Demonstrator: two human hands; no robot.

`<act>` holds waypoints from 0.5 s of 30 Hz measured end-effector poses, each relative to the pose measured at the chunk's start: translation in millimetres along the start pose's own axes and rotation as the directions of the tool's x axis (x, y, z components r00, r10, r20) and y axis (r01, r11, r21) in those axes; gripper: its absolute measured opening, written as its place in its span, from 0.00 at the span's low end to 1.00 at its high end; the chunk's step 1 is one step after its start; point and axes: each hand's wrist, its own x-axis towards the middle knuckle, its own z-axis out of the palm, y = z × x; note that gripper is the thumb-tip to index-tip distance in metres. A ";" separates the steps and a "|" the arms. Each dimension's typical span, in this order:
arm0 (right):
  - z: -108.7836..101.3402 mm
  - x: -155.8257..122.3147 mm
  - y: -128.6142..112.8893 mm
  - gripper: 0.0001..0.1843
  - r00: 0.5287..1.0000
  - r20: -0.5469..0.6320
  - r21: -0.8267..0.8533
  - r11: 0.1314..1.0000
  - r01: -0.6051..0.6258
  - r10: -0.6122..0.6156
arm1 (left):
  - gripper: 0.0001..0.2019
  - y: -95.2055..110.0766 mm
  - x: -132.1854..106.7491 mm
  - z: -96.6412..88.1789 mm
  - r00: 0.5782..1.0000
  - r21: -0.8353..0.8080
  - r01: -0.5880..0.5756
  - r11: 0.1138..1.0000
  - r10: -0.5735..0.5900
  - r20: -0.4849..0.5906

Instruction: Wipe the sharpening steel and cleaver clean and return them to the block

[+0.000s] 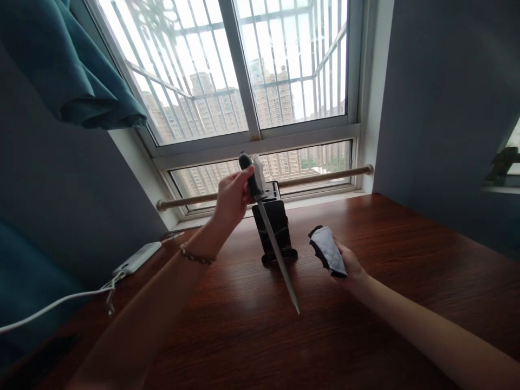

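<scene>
My left hand (234, 195) is closed around the dark handle of a sharpening steel (277, 252), raised above the table. Its long, thin grey rod slants down to the right, with the pointed tip free. Behind the rod stands a black block-shaped holder (268, 225) with slots at its top, partly covered by the rod and my hand. Something clear and plastic-like (259, 169) shows beside the handle. Farther right, my right hand (352, 266) grips a folded white cloth with black edging (327, 249), held apart from the rod. The cloth hides most of those fingers.
The dark reddish-brown wooden table (227, 336) reaches to a barred window (252, 130) with a rail (325, 176) across it. At left lie a white power strip (138, 259) and a white cable (52, 310). A teal curtain (81, 81) hangs at upper left.
</scene>
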 end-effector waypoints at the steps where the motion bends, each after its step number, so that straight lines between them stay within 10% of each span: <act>1: 1.1 -3.0 3.7 0.19 0.999 0.014 -0.002 0.999 -0.033 0.033 | 0.21 -12.0 -14.9 -1.3 0.995 -0.082 0.083 0.993 -0.078 0.055; 6: 4.0 -18.5 26.0 0.26 0.930 0.208 -0.097 0.953 -0.288 0.303 | 0.22 -71.6 -74.2 0.5 0.870 -0.306 0.493 0.814 -0.465 0.165; 15: -11.2 -15.0 39.2 0.26 0.814 0.393 -0.386 0.880 -0.277 0.428 | 0.18 -116.0 -108.2 -3.8 0.822 -0.350 0.565 0.747 -0.546 0.164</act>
